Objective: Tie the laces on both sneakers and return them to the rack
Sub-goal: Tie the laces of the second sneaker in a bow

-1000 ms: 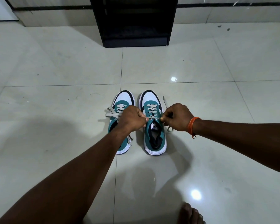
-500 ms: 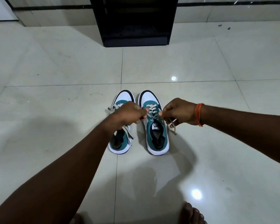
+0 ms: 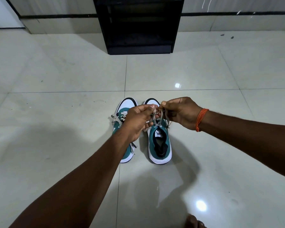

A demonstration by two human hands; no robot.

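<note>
Two teal and white sneakers stand side by side on the tiled floor, toes pointing away from me. Over the right sneaker (image 3: pixel 160 145), my left hand (image 3: pixel 138 120) and my right hand (image 3: pixel 179 112) meet, each pinching one strand of its grey laces (image 3: pixel 161 115) and holding them up above the tongue. An orange thread band circles my right wrist. My left hand and forearm cover much of the left sneaker (image 3: pixel 124 111), whose laces (image 3: pixel 115 120) lie in a loose bow off to its left side.
A black shoe rack (image 3: pixel 139 27) stands against the far wall, straight ahead beyond the sneakers. A bare foot (image 3: pixel 194 222) shows at the bottom edge. Glossy pale tiles (image 3: pixel 56 71) spread all around.
Both hands have risen from the right sneaker's eyelets and moved towards the toe, lifting the lace strands upward. The hands now sit closer together.
</note>
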